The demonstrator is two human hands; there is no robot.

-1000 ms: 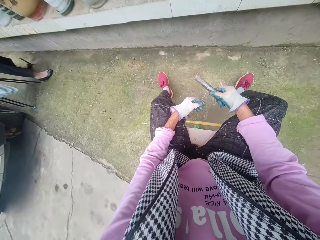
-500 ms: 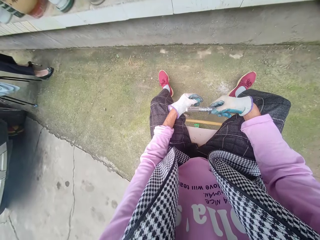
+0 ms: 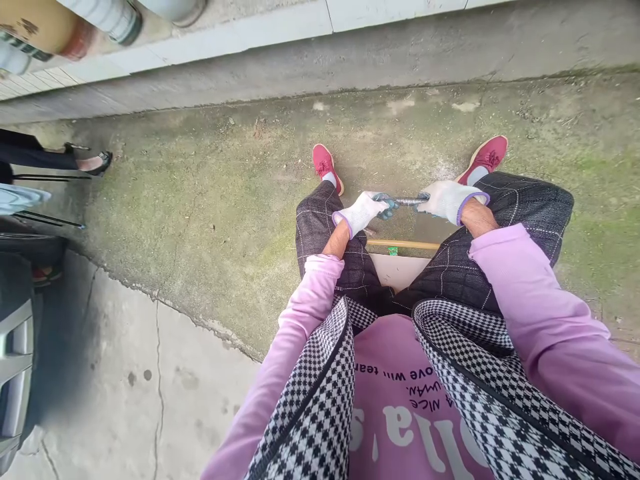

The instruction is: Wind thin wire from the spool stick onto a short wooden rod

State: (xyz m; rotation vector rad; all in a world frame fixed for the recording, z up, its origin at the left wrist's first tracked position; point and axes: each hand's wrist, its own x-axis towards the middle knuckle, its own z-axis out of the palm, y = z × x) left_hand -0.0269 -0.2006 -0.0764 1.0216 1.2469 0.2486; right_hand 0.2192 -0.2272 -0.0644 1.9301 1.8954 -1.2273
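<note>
Both of my hands wear white gloves with blue-grey coated fingers. Between them, held level over my knees, is a threaded-looking silvery metal rod (image 3: 409, 201); only its ridged middle shows. My left hand (image 3: 369, 211) is closed round the rod's left end, its fingers covering the smooth part. At the other end, my right hand (image 3: 447, 201) grips the rod with the fingers curled under and largely hidden. Below the hands, between my legs, lie a thin yellowish strip (image 3: 403, 244) and a pale flat surface (image 3: 395, 268).
On the tiled ledge (image 3: 285, 37) stand several pots and jars, including a yellowish jar (image 3: 43, 30). A person's foot in a black shoe (image 3: 96, 163) rests at the left, beside thin dark rods. A car wheel (image 3: 17, 373) is at the lower left. Mossy concrete ground (image 3: 210, 187) surrounds me.
My left hand has closed round the rod's smooth left end, which was showing before. My right hand has turned and shifted slightly up. The view has moved a little.
</note>
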